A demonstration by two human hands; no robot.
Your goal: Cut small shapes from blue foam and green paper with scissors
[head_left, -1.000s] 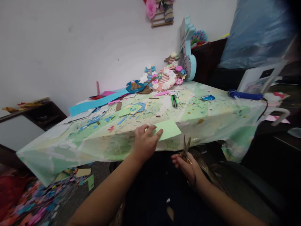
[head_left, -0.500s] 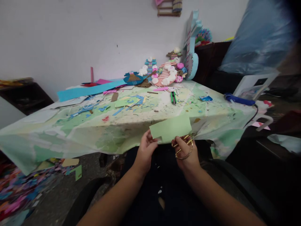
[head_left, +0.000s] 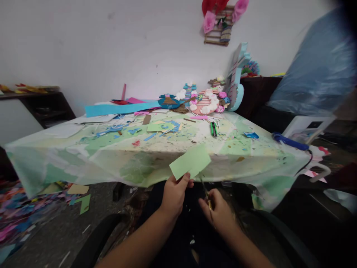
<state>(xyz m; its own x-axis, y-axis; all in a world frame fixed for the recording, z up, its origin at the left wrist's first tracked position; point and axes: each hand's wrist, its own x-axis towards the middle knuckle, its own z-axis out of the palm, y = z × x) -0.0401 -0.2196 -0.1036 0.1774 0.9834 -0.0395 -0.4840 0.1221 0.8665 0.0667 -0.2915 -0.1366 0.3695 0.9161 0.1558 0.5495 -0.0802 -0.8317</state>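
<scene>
Between thumb and fingers, my left hand (head_left: 176, 192) pinches a piece of light green paper (head_left: 190, 162) by its lower edge. The paper is tilted, its right end higher, in front of the table's edge. Gold-handled scissors (head_left: 208, 200) are in my right hand (head_left: 220, 210), fingers closed round the handles. Their dark blades point up toward the paper's lower right edge. I cannot tell whether the blades touch it. Both hands are above my lap.
A table with a patterned cover (head_left: 134, 149) bears paper scraps (head_left: 164, 127), a green-and-black cutter (head_left: 213, 129) and stick-and-paper crafts (head_left: 206, 102). A blue glue gun (head_left: 290, 141) lies at its right edge. Coloured scraps (head_left: 16, 212) litter the floor at left.
My right hand has let go of the paper, dropped lower and turned the scissors so the blades point up. My left hand has shifted its grip along the paper, now tilted. The view has tipped up.
</scene>
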